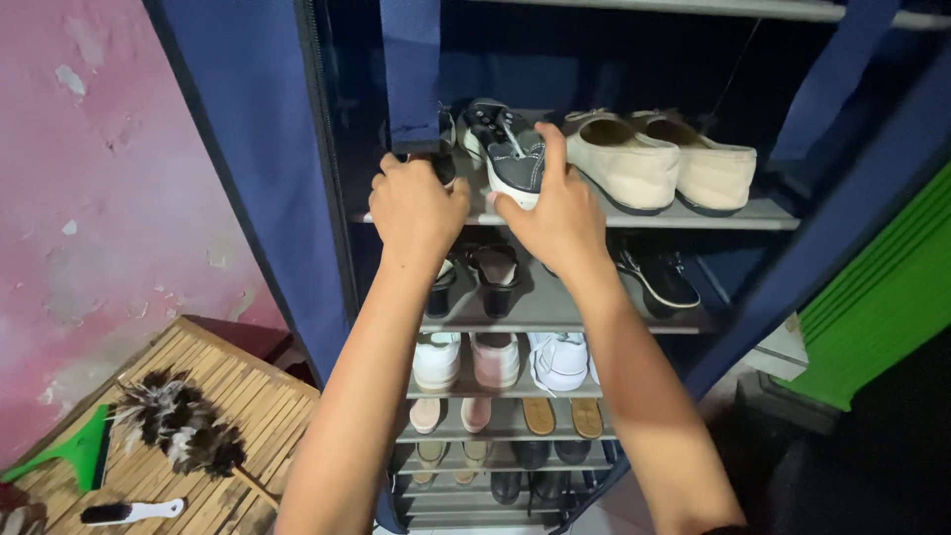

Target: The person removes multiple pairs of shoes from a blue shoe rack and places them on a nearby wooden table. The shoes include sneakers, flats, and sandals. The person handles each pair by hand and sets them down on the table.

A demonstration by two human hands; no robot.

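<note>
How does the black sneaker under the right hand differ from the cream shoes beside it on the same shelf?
The black sneaker is dark with a white sole; the cream shoes are pale all over. The sneaker has laces; the cream shoes are plain slip-ons. The right hand grips the sneaker; the cream shoes sit untouched. Both rest on one shelf.

Second black sneaker [444,139] mostly hidden behind the left hand [416,208] and hanging blue strap [411,74], heeled shoes [475,272] partly covered by both wrists, lowest shelves' shoes [525,485] too dark to tell, green scraper [74,451] cut off at the left edge
</note>
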